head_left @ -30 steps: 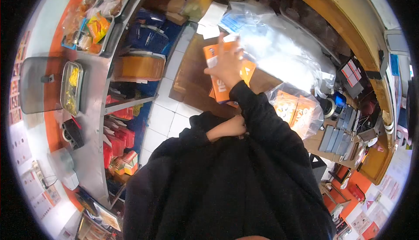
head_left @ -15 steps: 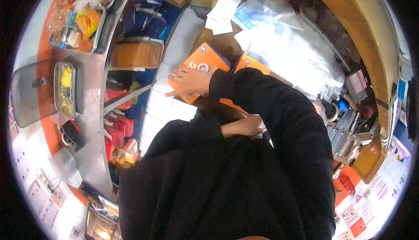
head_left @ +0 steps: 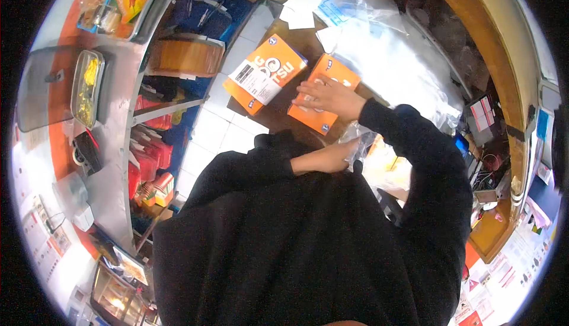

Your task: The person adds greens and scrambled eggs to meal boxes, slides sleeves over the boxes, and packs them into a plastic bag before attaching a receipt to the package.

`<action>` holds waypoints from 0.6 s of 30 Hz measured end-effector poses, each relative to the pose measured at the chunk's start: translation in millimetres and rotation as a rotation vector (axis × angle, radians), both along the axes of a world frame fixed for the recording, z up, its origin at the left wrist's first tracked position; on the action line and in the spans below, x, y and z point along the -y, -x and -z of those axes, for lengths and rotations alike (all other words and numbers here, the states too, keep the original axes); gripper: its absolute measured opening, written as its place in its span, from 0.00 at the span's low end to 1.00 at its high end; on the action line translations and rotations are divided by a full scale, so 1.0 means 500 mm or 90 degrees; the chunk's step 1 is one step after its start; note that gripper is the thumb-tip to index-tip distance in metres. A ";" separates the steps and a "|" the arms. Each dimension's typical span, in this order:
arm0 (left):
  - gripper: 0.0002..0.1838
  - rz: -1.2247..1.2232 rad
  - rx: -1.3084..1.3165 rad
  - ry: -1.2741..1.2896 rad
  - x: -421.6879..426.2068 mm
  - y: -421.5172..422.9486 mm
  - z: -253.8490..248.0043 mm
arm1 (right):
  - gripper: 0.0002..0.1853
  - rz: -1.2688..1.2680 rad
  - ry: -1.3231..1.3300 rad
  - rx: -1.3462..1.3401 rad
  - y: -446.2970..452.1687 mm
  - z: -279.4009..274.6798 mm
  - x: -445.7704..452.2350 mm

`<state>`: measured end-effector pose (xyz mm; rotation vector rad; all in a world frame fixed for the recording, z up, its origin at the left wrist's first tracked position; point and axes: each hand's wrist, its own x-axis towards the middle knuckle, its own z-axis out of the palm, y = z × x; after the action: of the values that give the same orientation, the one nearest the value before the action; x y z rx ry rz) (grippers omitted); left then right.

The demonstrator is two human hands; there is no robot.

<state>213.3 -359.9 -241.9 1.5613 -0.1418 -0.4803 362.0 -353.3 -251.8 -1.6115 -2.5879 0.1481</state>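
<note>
My right hand (head_left: pixel 333 96) lies with outstretched fingers on top of an orange printed cardboard box (head_left: pixel 317 126). Left of it, a second orange box (head_left: pixel 283 59) bears a white printed label (head_left: pixel 253 82) and is apart from my hands. Close to my body, my left hand (head_left: pixel 325 159) is closed on a clear plastic bag (head_left: pixel 359 142); its fingertips are partly hidden. Both boxes rest on a dark brown table (head_left: pixel 278 116).
A heap of clear plastic bags (head_left: pixel 394 59) and white papers (head_left: pixel 304 3) covers the table's far right. A metal counter (head_left: pixel 115 124) with a tray of yellow food (head_left: pixel 89 89) runs along the left. Below it are shelves with red packets (head_left: pixel 155 148).
My right hand has moved right, from the labelled box to the other box, uncovering the label. My left hand stays near my body. The view has shifted slightly.
</note>
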 end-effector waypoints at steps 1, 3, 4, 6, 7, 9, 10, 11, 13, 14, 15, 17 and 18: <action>0.36 0.003 -0.008 -0.008 0.005 0.001 -0.002 | 0.43 -0.006 -0.085 0.052 0.003 0.006 -0.004; 0.36 -0.013 -0.011 -0.025 0.021 0.018 -0.005 | 0.47 -0.013 -0.005 0.067 0.001 0.009 -0.009; 0.36 -0.029 -0.002 -0.036 0.027 0.028 -0.003 | 0.49 -0.009 0.033 0.075 -0.002 0.009 -0.010; 0.36 -0.054 0.025 -0.053 0.038 0.041 0.005 | 0.54 0.138 -0.042 -0.022 -0.004 0.000 0.023; 0.38 -0.066 0.049 -0.081 0.042 0.053 0.025 | 0.55 0.226 0.021 -0.114 -0.007 -0.084 0.046; 0.39 -0.050 -0.160 -0.033 0.016 0.040 -0.083 | 0.59 0.370 0.044 -0.296 -0.015 -0.201 0.108; 0.39 -0.040 -0.268 -0.012 0.007 0.036 -0.120 | 0.60 0.444 0.001 -0.277 -0.019 -0.242 0.152; 0.40 -0.112 -0.114 -0.024 0.014 0.047 -0.089 | 0.65 0.469 -0.095 -0.263 -0.032 -0.267 0.202; 0.41 -0.226 -0.082 0.056 0.016 0.035 -0.124 | 0.66 0.567 -0.214 -0.261 -0.020 -0.359 0.307; 0.41 -0.278 -0.060 0.095 0.017 0.030 -0.142 | 0.63 0.654 -0.255 -0.364 -0.016 -0.379 0.355; 0.42 -0.296 0.006 0.140 0.021 0.010 -0.184 | 0.61 0.726 -0.320 -0.659 0.015 -0.388 0.383; 0.42 -0.298 0.115 0.197 0.033 -0.028 -0.242 | 0.58 0.822 -0.524 -0.940 0.058 -0.367 0.418; 0.42 -0.281 0.156 0.208 0.042 -0.046 -0.267 | 0.57 0.868 -0.666 -0.910 0.079 -0.331 0.423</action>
<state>236.5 -381.0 -108.6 1.2737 -0.0556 0.0815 322.4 -564.6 -86.1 -1.4142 -0.1663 -0.1233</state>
